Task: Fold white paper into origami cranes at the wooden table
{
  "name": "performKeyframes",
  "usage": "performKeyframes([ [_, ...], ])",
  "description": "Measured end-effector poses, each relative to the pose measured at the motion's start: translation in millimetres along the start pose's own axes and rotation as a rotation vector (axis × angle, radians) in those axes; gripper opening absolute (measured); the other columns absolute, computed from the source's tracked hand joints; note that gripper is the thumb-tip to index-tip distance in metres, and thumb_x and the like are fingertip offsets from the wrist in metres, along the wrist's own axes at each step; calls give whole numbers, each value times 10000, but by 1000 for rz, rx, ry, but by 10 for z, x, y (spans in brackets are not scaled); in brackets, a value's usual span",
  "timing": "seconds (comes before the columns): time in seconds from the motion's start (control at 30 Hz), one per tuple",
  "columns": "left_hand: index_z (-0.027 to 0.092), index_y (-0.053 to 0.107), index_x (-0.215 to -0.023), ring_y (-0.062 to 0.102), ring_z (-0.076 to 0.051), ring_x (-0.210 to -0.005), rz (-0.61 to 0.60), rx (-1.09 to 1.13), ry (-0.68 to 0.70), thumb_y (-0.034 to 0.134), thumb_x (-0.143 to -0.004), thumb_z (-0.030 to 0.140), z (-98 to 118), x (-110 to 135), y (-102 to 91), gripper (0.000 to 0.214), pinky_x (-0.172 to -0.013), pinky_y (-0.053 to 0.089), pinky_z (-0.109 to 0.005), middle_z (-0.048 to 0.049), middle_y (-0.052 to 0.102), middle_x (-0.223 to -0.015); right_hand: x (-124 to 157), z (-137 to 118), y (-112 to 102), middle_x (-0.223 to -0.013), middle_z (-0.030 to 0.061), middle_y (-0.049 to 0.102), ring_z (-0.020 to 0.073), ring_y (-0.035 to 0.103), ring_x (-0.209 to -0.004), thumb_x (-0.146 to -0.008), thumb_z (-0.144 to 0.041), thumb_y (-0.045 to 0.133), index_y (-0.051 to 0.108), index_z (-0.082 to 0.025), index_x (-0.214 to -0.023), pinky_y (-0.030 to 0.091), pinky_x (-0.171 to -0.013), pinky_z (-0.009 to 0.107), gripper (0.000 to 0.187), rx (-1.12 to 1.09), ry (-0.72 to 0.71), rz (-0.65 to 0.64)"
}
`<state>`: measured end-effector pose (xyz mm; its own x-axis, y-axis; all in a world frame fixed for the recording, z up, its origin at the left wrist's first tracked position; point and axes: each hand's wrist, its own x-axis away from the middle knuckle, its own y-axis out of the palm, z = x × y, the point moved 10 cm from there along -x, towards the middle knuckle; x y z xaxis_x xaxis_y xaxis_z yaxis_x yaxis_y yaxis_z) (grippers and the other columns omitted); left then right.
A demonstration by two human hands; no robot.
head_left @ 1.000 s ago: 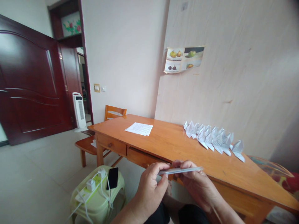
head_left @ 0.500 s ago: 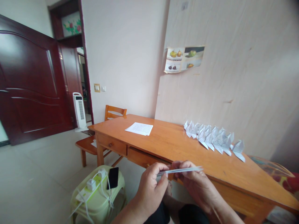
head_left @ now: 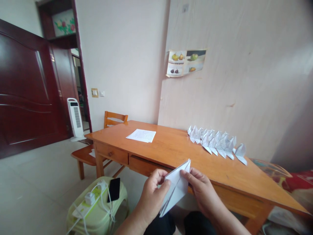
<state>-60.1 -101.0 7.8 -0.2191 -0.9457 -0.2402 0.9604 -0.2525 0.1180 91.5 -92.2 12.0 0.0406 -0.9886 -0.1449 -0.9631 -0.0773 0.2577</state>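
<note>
A folded sheet of white paper point(head_left: 179, 191), layered and pointed at its upper end, is held up in front of the table's near edge. My left hand point(head_left: 155, 192) pinches its left side, thumb on the near face and fingers behind. At the right edge my right hand point(head_left: 199, 182) grips it too, with the thumb pressed near the upper point. Both hands are closed on the paper. Beyond them, on the table, stand several folded paper figures point(head_left: 216, 142) in rows. A stack of written sheets point(head_left: 141, 135) lies further left.
The wooden table point(head_left: 168, 148) has a slightly pulled-out drawer point(head_left: 144, 165) near my left hand. A pale green stool point(head_left: 90, 215) at lower left bears a power strip point(head_left: 84, 204) with cables and a black phone point(head_left: 113, 190). Behind are a wooden chair point(head_left: 114, 117) and a white tower fan point(head_left: 76, 119).
The folded paper has turned from edge-on and flat to upright, its broad face now showing. Both hands have shifted their grip on it. The camera view has swung slightly right.
</note>
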Motion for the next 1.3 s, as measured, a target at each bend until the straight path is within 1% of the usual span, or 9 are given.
performKeyframes([
  [0.13, 179, 587, -1048, 588, -158, -813, -26, -58, 54, 659, -900, 402, 31, -10, 7, 277, -728, 458, -247, -44, 657, -947, 23, -8, 43, -718, 41, 697, 131, 530, -601, -799, -498, 775, 725, -160, -802, 396, -585, 251, 342, 60, -11, -9],
  [0.27, 172, 580, -985, 573, -145, -713, -75, 53, -22, 663, -897, 438, -68, -22, 74, 292, -662, 440, -243, -31, 652, -839, 54, -5, 123, -653, 7, 651, 108, 504, -556, -782, -514, 783, 702, -159, -805, 374, -552, 236, 365, 75, 20, -39],
  [0.47, 163, 585, -954, 611, -181, -762, 77, 191, -35, 688, -880, 432, -52, -41, -52, 298, -708, 480, -281, -58, 690, -859, 66, -103, 161, -779, 16, 668, 110, 515, -667, -860, -499, 713, 731, -166, -944, 399, -638, 228, 344, 162, -43, -93],
  [0.6, 162, 586, -959, 611, -179, -739, 129, 235, -35, 702, -869, 433, -67, -42, -108, 308, -676, 470, -273, -54, 681, -841, 71, -17, 192, -683, 7, 627, 115, 499, -628, -841, -530, 713, 715, -160, -809, 401, -621, 239, 372, 214, 7, -138],
  [0.73, 154, 597, -975, 607, -171, -723, 131, 253, -46, 719, -855, 430, -92, -29, -95, 325, -672, 459, -269, -57, 678, -835, 58, 28, 142, -572, -22, 541, 104, 446, -560, -793, -556, 743, 618, -171, -639, 373, -573, 238, 433, 240, 19, -85],
  [0.9, 143, 605, -970, 599, -166, -714, 113, 263, -35, 722, -855, 419, -46, -13, -53, 322, -679, 466, -272, -69, 692, -825, 39, 30, 86, -551, -39, 498, 93, 394, -527, -791, -575, 731, 564, -183, -615, 324, -539, 238, 461, 272, 2, -46],
  [1.0, 140, 619, -1011, 623, -182, -765, 100, 277, -41, 733, -849, 406, -20, -17, -34, 331, -720, 483, -285, -84, 708, -874, 43, 52, 82, -559, -47, 490, 86, 371, -523, -806, -582, 714, 560, -182, -636, 297, -528, 236, 462, 284, 12, -64],
  [1.2, 144, 653, -972, 631, -178, -754, 116, 290, -47, 743, -837, 405, -16, -31, -56, 307, -711, 487, -271, -69, 707, -854, 90, 118, 170, -556, -49, 507, 73, 382, -519, -776, -559, 766, 576, -164, -649, 289, -521, 218, 456, 211, 72, -125],
  [1.3, 155, 653, -971, 641, -179, -760, 121, 294, -60, 741, -840, 407, -44, -30, -63, 298, -732, 491, -279, -70, 714, -872, 156, 215, 280, -607, -19, 603, 90, 491, -542, -760, -532, 793, 648, -152, -743, 353, -547, 217, 407, 56, 179, -160],
])
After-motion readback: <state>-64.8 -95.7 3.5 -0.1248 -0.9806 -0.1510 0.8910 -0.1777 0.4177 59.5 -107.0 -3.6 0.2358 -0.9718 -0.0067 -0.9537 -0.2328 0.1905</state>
